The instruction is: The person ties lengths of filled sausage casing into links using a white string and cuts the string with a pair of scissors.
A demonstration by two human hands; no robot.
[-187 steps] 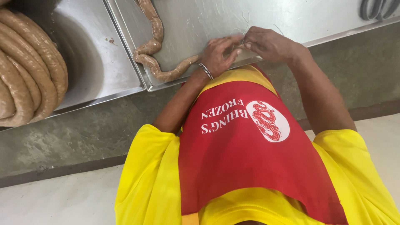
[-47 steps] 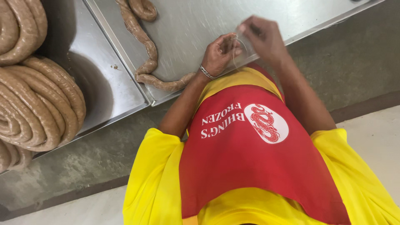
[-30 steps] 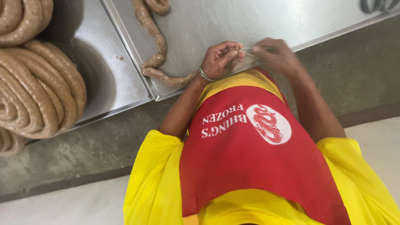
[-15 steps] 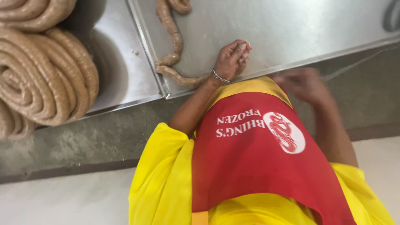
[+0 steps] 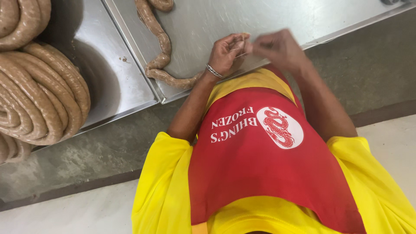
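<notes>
The left hand is near the top middle of the frame, with a silver bracelet on its wrist. Its fingers are curled tight around the end of a long brown sausage. The sausage bends across the shiny metal bench toward the upper left. The right hand is just beside the left one and looks blurry, so I cannot tell if it holds anything. A big pile of coiled sausage sits in a metal tray at the left.
</notes>
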